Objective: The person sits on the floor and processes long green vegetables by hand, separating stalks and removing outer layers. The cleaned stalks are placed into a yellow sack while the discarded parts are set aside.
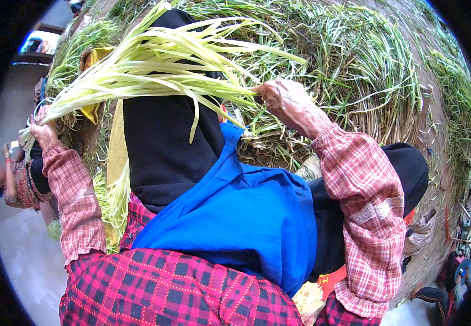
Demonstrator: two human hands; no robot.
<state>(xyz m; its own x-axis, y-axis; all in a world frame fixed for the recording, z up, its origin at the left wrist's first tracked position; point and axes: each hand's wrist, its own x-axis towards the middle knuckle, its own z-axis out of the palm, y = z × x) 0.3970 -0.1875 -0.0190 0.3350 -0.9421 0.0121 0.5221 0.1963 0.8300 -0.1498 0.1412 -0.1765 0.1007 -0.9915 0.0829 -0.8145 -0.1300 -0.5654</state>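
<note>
A long bunch of pale yellow blanched chives (145, 79) stretches across my raised black-trousered knee (166, 138). Its white stalk ends are gripped in my left hand (44, 129), out at the far left. My right hand (286, 98) is closed at the leaf tips on the other side of the knee and appears to pinch a few of them; its fingertips are partly hidden. Some loose leaves fan upward past the knee, and one droops in front of it. A blue apron (243, 216) covers my lap.
Heaps of green leafy stalks (333, 53) lie on the soil floor ahead. Beside my left leg, more pale leaves (119, 199) rest near a yellowish sheet (117, 138). A yellow bag (97, 57) sits beyond. Another person (23, 183) is at the far left.
</note>
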